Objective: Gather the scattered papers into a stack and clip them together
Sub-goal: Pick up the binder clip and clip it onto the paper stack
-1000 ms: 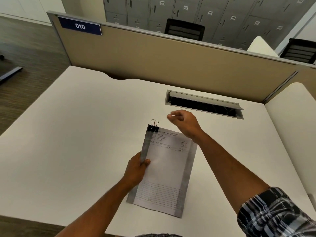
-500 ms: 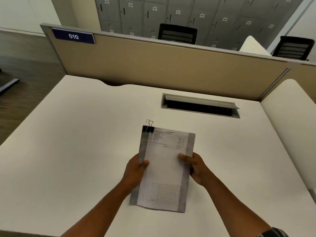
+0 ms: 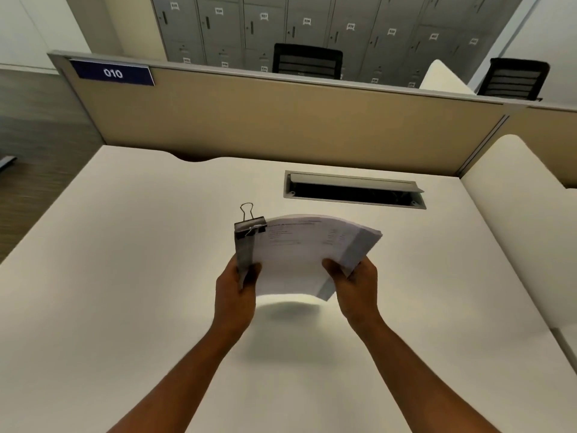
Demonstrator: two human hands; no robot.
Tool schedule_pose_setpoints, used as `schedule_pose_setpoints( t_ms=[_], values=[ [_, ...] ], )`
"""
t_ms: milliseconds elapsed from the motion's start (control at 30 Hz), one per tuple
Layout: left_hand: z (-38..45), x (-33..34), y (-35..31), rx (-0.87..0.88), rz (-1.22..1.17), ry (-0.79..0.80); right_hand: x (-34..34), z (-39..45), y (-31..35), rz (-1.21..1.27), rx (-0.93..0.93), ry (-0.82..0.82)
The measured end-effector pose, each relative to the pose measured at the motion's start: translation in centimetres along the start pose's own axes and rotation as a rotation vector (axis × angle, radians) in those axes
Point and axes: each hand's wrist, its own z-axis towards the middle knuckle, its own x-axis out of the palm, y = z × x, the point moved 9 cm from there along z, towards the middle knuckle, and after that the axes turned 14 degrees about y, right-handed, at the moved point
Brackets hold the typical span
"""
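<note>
- Beige partition (image 3: 281, 126) backs the white tabletop (image 3: 109, 276); a blue "010" plate (image 3: 112, 72) sits at its left end, and grey lockers (image 3: 312, 23) and two dark chairs stand beyond it.
- Left hand (image 3: 232, 295): its grip is closed on the left long edge of the paper stack (image 3: 299, 254), thumb on top, fingers hidden underneath.
- Binder clip (image 3: 250, 228): clamped on the stack's far-left corner, just beyond the left hand, with one wire handle standing upright.
- Paper stack: held in the air above the tabletop, its shadow on the surface below. Its long axis runs away from the person; the sheet bows upward between the two hands and the right edge fans slightly.
- Right hand (image 3: 356, 285): its grip is closed on the right long edge, thumb on the top page.
- Cable slot (image 3: 354, 190): open in the tabletop, beyond the stack and well apart from it.
- Judgement: the papers look gathered and clipped, so what remains is likely setting them down flat. The left hand is nearer the clip; both sit level at the near half of the stack.
</note>
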Motion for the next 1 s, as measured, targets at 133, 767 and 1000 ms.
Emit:
schedule_pose_setpoints(
  t_ms=[133, 767, 1000],
  values=[
    [-0.4, 0.5, 1.8, 0.01, 0.156, 0.056, 0.8, -0.7, -2.8, -0.011, 0.07, 0.005],
    [3.2, -2.3, 7.8, -0.27, 0.294, 0.076, 1.7, 3.4, -9.8, 0.01, 0.389, 0.106],
    [6.9, -4.4, 11.4, -0.446, -0.008, 0.069, 4.0, 7.4, -10.3, 0.106, 0.465, 0.133]
  ],
)
